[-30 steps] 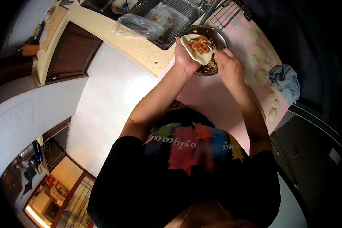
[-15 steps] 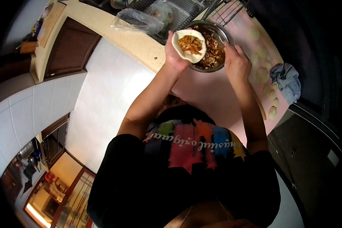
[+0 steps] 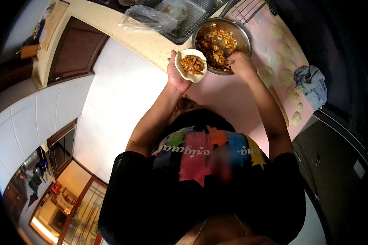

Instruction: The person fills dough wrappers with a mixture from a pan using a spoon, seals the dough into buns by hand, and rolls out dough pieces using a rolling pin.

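Note:
A round dough wrapper (image 3: pixel 180 61) with a mound of chopped, browned filling (image 3: pixel 192 65) in its middle rests in my left hand (image 3: pixel 176 79), thumb along its edge. It is held beside the near left side of a metal frying pan (image 3: pixel 250 43). More of the chopped filling (image 3: pixel 223 41) lies in the pan. My right hand (image 3: pixel 242 65) is closed at the pan's near right rim, its fingertips over the filling. Whatever those fingers grip is hidden.
Flat dough rounds (image 3: pixel 286 76) and small dough pieces (image 3: pixel 296 119) lie on the pink work surface (image 3: pixel 221 94) to the right, near a thin wooden stick (image 3: pixel 280 107) and a crumpled grey cloth (image 3: pixel 311 85). Behind are a plastic bag (image 3: pixel 145 19), a black rack (image 3: pixel 200 18) and a wire rack (image 3: pixel 249 10).
My left hand has drawn the filled wrapper toward me and left, off the pan's rim. My right hand has shifted left and nearer me, its fingers now lower at the pan's edge.

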`<act>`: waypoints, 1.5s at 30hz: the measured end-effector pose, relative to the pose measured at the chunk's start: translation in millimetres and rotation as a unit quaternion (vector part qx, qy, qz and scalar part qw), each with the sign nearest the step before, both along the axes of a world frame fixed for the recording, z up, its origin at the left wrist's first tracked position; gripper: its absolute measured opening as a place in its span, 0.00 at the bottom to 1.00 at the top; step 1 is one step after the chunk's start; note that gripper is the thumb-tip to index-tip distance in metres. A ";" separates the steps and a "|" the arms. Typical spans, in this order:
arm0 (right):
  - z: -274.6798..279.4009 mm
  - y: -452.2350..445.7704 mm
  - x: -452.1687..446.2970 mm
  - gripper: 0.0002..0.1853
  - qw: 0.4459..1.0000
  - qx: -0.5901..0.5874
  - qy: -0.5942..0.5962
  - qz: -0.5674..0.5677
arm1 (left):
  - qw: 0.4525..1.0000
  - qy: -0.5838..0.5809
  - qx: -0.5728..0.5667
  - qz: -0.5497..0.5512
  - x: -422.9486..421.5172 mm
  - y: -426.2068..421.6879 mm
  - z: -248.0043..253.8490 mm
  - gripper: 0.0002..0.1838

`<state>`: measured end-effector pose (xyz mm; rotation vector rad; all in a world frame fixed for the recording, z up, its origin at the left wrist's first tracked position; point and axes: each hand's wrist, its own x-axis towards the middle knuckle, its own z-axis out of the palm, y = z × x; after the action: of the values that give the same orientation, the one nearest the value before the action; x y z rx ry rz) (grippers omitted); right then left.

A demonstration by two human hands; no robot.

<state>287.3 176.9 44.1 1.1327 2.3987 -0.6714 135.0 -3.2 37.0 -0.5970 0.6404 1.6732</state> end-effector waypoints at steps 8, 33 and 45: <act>-8.3 16.1 33.0 0.11 0.915 -0.276 0.170 -0.238 | 1.000 -0.001 0.008 -0.012 -1.4 -0.8 7.4 0.39; 61.5 -95.9 8.9 0.16 0.883 0.225 0.412 0.012 | 0.987 -0.026 0.156 0.036 4.6 43.6 29.9 0.38; 6.7 -37.4 40.2 0.12 0.960 0.216 0.174 -0.042 | 0.989 -0.006 0.138 0.046 7.0 38.7 6.5 0.36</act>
<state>327.6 139.4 50.7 1.3896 2.9088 -0.4035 142.0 35.4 43.5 -0.4425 0.3680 1.8045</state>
